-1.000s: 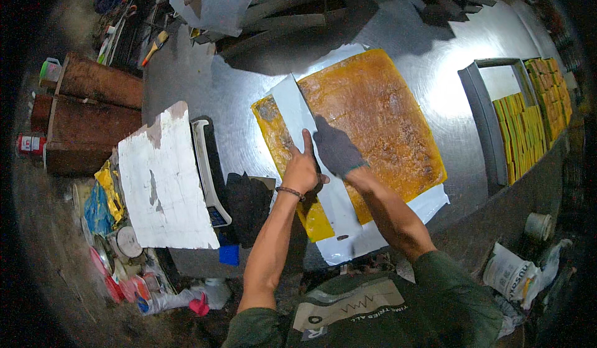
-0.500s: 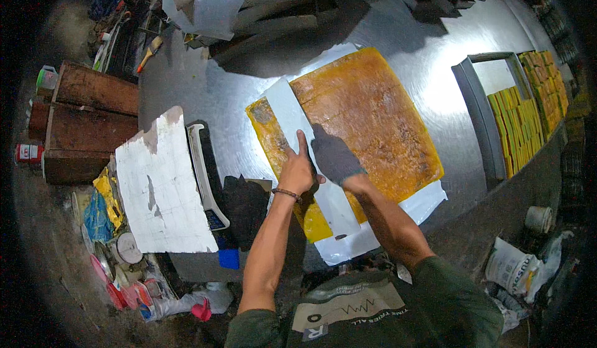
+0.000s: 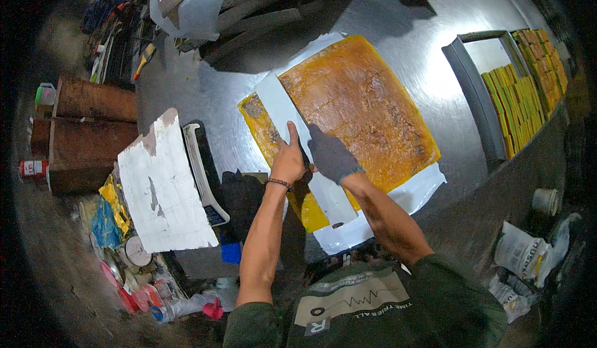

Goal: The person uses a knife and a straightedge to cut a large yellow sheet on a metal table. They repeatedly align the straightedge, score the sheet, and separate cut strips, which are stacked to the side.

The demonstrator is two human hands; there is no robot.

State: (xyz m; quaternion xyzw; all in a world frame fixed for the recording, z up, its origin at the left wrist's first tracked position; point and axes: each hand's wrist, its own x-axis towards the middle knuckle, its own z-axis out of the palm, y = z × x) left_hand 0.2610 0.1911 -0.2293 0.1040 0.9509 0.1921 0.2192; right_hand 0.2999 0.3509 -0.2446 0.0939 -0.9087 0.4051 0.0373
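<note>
A yellow-brown, glossy rectangular slab (image 3: 360, 105) lies on a white sheet (image 3: 410, 183) on the metal table. Across its left part runs a long pale flat strip (image 3: 275, 96), straight-edged, with a small hole at its near end. My bare left hand (image 3: 290, 161), a bracelet at the wrist, is over the strip, index finger stretched along it and the other fingers curled. Something dark shows beside its thumb, too hidden to name. Wearing a dark glove, my right hand (image 3: 333, 153) grips the strip's right side, fingers together and partly on the slab.
On the right, a metal frame (image 3: 466, 93) holds yellow-green cut strips (image 3: 513, 112). A white worn board (image 3: 165, 192) beside a scale-like device (image 3: 202, 168) stands at left, near brown wooden boxes (image 3: 93, 130). A brush (image 3: 144, 61) and stacked metal pieces (image 3: 261, 25) lie farther back.
The whole view has shifted slightly. Both hands stay at the strip; my left hand seems a little farther along it, away from me. The slab and strip keep their places together.
</note>
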